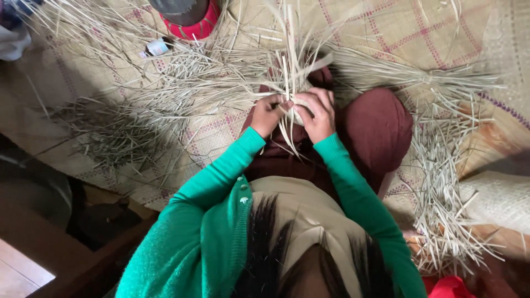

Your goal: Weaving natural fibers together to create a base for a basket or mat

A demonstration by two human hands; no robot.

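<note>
Both my hands work a bunch of pale, flat reed strips (pixel 287 72) over my lap. My left hand (pixel 269 114) pinches strips between thumb and fingers. My right hand (pixel 316 113) grips the woven knot of strips just beside it, the two hands touching. Strips fan upward and hang down between my wrists. My sleeves are green and my lap is covered in dark maroon cloth (pixel 375 129).
A woven mat (pixel 408 33) with pink lines lies underneath. Loose reed strips spread at left (pixel 127 116) and right (pixel 441 182). A red container (pixel 193 25) and a small bottle (pixel 156 48) sit at the top. A wooden edge (pixel 83 265) runs lower left.
</note>
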